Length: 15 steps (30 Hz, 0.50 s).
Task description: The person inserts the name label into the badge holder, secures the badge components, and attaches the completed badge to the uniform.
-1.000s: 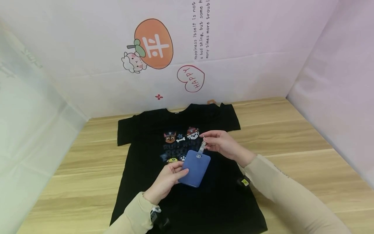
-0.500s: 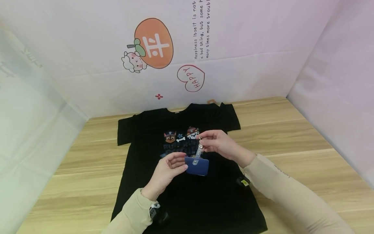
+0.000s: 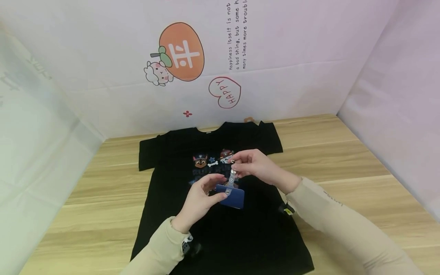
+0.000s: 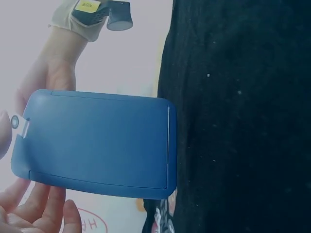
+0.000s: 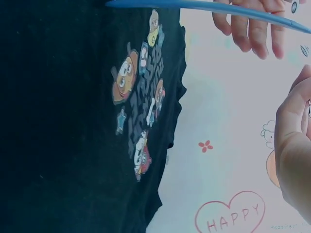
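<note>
A black T-shirt (image 3: 223, 236) with cartoon dog prints (image 3: 200, 161) lies flat on the wooden table (image 3: 343, 152). Above its chest my two hands hold up a blue card holder (image 3: 233, 196) with a clear strap and metal clip (image 3: 232, 175). My left hand (image 3: 203, 196) pinches the holder's top left corner. My right hand (image 3: 252, 165) pinches the clip at the strap's top. In the left wrist view the blue card holder (image 4: 97, 143) fills the middle, with my left fingertips (image 4: 43, 213) under its edge. In the right wrist view the T-shirt print (image 5: 141, 102) shows and the holder appears edge-on (image 5: 194, 6).
Pale sheets wall in the table at the back, left and right; the back one bears an orange fruit drawing (image 3: 181, 51) and a "HAPPY" heart (image 3: 225, 92). Bare wood shows on both sides of the shirt. A small brown object (image 3: 249, 119) peeks out behind the collar.
The card holder has been lifted off the shirt and tipped nearly edge-on to the head camera. My left hand slid from its lower edge up to its top corner; the right hand rose slightly.
</note>
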Each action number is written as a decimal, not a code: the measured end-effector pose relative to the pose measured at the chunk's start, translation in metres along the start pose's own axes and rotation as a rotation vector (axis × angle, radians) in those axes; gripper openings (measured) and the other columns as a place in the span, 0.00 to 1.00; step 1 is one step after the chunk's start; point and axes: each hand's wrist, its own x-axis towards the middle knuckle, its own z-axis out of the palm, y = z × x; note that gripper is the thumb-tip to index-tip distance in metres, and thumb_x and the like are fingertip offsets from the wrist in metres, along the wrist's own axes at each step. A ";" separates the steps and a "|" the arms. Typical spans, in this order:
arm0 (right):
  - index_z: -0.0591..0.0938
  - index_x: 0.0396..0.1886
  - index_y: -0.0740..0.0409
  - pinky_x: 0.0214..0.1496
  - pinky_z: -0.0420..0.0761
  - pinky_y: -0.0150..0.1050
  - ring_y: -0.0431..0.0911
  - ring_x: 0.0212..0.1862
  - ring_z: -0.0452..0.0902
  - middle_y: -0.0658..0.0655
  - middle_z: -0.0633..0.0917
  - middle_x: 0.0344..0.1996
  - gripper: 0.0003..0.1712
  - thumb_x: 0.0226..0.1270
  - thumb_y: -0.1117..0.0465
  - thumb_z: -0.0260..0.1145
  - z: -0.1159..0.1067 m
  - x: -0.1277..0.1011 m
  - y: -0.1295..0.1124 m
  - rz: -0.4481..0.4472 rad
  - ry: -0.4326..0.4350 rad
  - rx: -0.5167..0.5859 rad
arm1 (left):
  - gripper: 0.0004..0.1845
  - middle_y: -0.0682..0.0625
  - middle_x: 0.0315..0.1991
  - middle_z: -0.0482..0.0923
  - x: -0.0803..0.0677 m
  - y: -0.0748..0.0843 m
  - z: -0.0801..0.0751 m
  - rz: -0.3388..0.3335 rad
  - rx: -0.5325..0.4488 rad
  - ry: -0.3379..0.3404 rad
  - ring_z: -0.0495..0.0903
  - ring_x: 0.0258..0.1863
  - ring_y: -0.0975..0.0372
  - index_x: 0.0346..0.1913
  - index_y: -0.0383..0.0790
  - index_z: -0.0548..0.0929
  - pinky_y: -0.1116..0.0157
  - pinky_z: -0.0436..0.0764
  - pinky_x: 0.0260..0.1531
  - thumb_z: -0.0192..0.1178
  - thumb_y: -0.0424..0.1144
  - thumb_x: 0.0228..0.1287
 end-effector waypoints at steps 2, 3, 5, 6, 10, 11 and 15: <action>0.74 0.52 0.77 0.37 0.83 0.33 0.38 0.30 0.79 0.50 0.81 0.28 0.17 0.66 0.69 0.58 0.000 0.000 -0.003 -0.011 -0.012 -0.023 | 0.23 0.44 0.55 0.78 0.000 0.001 0.000 0.005 0.001 -0.004 0.74 0.59 0.54 0.57 0.38 0.75 0.50 0.69 0.62 0.65 0.31 0.57; 0.74 0.52 0.76 0.37 0.83 0.33 0.38 0.30 0.79 0.50 0.81 0.28 0.18 0.67 0.69 0.58 0.000 0.000 -0.004 -0.014 -0.017 -0.032 | 0.24 0.44 0.55 0.78 0.000 0.001 0.001 0.008 0.003 -0.007 0.74 0.59 0.54 0.57 0.37 0.75 0.49 0.69 0.61 0.66 0.31 0.56; 0.74 0.52 0.76 0.38 0.84 0.34 0.38 0.30 0.80 0.50 0.81 0.28 0.18 0.67 0.69 0.58 0.000 0.000 -0.006 -0.020 -0.025 -0.044 | 0.25 0.44 0.55 0.78 0.001 0.000 0.001 0.016 0.003 -0.015 0.75 0.58 0.54 0.58 0.37 0.75 0.49 0.69 0.61 0.66 0.30 0.56; 0.74 0.52 0.77 0.39 0.84 0.34 0.38 0.30 0.80 0.50 0.81 0.28 0.18 0.67 0.69 0.58 0.000 0.000 -0.006 -0.022 -0.026 -0.047 | 0.25 0.44 0.55 0.78 0.001 0.000 0.001 0.021 0.001 -0.019 0.75 0.58 0.54 0.58 0.36 0.74 0.48 0.69 0.61 0.66 0.29 0.55; 0.74 0.53 0.77 0.40 0.84 0.35 0.38 0.31 0.80 0.49 0.81 0.27 0.18 0.68 0.68 0.58 0.002 0.001 -0.008 -0.028 -0.026 -0.053 | 0.24 0.44 0.52 0.79 0.002 0.000 0.003 0.027 -0.011 -0.020 0.76 0.55 0.55 0.57 0.37 0.75 0.49 0.68 0.62 0.65 0.29 0.55; 0.74 0.53 0.76 0.40 0.83 0.35 0.39 0.31 0.80 0.49 0.81 0.27 0.18 0.68 0.68 0.58 0.002 0.001 -0.009 -0.028 -0.024 -0.055 | 0.24 0.43 0.51 0.80 0.002 0.000 0.003 0.027 -0.017 -0.020 0.77 0.54 0.55 0.57 0.38 0.76 0.49 0.68 0.61 0.65 0.29 0.55; 0.75 0.53 0.74 0.40 0.84 0.36 0.39 0.31 0.80 0.49 0.81 0.27 0.17 0.67 0.68 0.59 0.004 0.001 -0.009 -0.022 -0.018 -0.057 | 0.23 0.40 0.49 0.81 0.002 -0.001 0.003 0.015 -0.053 -0.026 0.78 0.51 0.56 0.56 0.36 0.76 0.52 0.71 0.59 0.65 0.28 0.55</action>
